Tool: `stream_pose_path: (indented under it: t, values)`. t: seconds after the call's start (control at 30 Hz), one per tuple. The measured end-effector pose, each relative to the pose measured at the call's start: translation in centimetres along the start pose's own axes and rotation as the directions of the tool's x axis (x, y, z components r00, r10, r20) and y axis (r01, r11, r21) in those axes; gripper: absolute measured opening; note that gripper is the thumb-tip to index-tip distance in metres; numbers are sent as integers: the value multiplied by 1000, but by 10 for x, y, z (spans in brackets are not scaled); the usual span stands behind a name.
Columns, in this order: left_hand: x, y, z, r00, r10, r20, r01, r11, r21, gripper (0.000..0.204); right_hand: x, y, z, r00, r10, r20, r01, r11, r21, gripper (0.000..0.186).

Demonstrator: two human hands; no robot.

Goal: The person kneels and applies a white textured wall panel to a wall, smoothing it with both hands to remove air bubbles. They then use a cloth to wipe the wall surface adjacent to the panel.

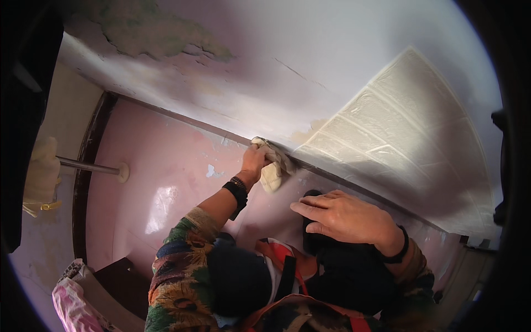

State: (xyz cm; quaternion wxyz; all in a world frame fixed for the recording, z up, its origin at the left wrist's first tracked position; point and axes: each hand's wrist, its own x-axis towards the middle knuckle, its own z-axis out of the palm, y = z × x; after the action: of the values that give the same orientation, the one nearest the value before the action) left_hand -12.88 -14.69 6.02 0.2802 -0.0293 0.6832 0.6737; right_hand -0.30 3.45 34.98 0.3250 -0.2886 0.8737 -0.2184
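Down at the foot of the wall [276,110], the left hand [256,161] clutches a crumpled cloth [272,176], its folds spilling out right of the curled fingers. Nearby, the right hand [349,217] shows loosely extended fingers.

Note that your load-bearing surface is the floor [141,130], glossy and pink, with its visible expanse widest from your 8 to 10 o'clock. You see a pale chipped patch [214,171] at 9 o'clock, near centre, and a bright reflection between 8 and 9. A dark border strip [87,160] bounds the floor on that side; a second edge runs along the wall base from 10 to 4 o'clock. At 9 o'clock a metal pole [91,166] meets the floor at a round cream flange [123,172]. At centre, a cream cloth [272,176] has its lower folds against the floor, beside the wall base.
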Motion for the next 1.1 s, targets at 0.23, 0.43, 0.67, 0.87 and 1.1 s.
stream_pose_path:
  t: [0.23,0.43,0.67,0.87,1.1]
  values:
    - [8,-21,-3,972,-217,-90,143,850,-508,32,0,6,8,984,-125,-123,127,992,7,40]
    - [15,-59,6,929,-364,71,371,915,-157,38,-3,8,9,988,-102,-116,103,995,-2,41]
    - [-27,-19,21,998,53,-38,-40,956,290,48,-9,11,9,985,-99,-141,101,995,4,41]
    - [5,-2,22,984,123,-131,-42,866,498,44,-7,10,10,982,-120,-145,124,992,16,43]
    - [28,-29,-78,775,203,-598,223,798,560,50,-12,15,12,980,-105,-171,105,994,-10,43]
